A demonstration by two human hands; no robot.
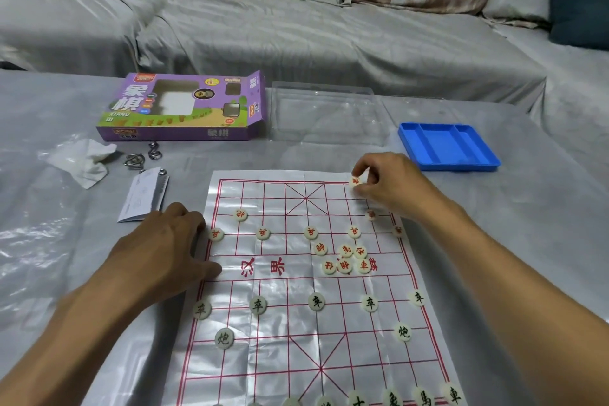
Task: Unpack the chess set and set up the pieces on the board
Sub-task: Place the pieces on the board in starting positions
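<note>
A glossy white chess board sheet point(283, 333) with red grid lines lies on the table. My right hand point(387, 180) pinches a round white piece with a red character point(355, 181) at the board's far right corner area. My left hand point(168, 247) presses flat on the board's left edge, fingers relaxed. Red-marked pieces stand along the far rows, and a loose cluster of several red pieces point(346, 257) lies near the middle line. Dark-marked pieces point(316, 301) stand in the near rows and along the bottom edge.
The purple chess box point(184, 109) lies open at the back left. A clear plastic lid point(326, 112) and a blue tray point(448, 147) sit behind the board. A crumpled tissue point(82, 158), metal ring puzzles point(141, 156) and a folded leaflet point(143, 198) lie to the left.
</note>
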